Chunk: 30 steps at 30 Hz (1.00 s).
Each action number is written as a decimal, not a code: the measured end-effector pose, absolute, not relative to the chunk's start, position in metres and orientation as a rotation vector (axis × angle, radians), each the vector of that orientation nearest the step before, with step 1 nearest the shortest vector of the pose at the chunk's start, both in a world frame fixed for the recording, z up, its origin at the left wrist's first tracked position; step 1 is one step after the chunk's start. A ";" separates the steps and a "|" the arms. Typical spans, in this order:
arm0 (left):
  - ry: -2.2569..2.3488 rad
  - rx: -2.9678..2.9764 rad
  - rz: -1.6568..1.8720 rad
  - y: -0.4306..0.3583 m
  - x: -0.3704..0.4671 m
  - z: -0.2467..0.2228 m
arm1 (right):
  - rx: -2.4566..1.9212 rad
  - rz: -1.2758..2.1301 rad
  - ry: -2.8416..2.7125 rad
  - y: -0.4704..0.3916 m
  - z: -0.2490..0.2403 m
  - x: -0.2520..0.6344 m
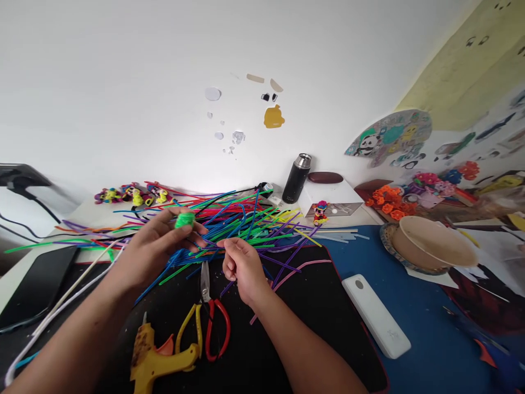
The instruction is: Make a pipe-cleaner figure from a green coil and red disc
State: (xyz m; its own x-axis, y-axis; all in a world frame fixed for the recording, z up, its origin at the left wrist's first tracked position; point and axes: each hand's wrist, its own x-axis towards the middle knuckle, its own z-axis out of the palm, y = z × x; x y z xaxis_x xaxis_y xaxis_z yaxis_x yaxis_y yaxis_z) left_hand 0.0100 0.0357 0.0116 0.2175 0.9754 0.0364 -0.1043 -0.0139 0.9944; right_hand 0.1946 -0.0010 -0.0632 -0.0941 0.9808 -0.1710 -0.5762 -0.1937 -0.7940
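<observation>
My left hand holds a small bright green coil of pipe cleaner between thumb and fingers, raised over the pile of coloured pipe cleaners. To its right, my right hand is closed in a pinch, with thumb and index finger on the end of a thin purple stem that runs toward my left hand. Below the hands, red-handled pliers and a yellow-handled tool lie on the black mat, beside a yellow glue gun.
A black phone lies at the left. Behind the pile stand a black thermos and a white box with a small figure in front. At the right are a white power bank and a beige bowl.
</observation>
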 end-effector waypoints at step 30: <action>0.886 0.798 1.273 0.038 -0.033 -0.044 | -1.503 0.679 -1.481 0.103 -0.026 0.264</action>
State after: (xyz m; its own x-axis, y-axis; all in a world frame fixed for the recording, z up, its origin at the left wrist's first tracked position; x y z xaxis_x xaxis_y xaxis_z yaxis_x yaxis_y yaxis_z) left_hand -0.0330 0.0384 -0.0441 0.0725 0.9915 -0.1084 -0.4463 0.1294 0.8855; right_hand 0.2643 0.1025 -0.0258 0.1345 0.9703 0.2010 0.4813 0.1133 -0.8692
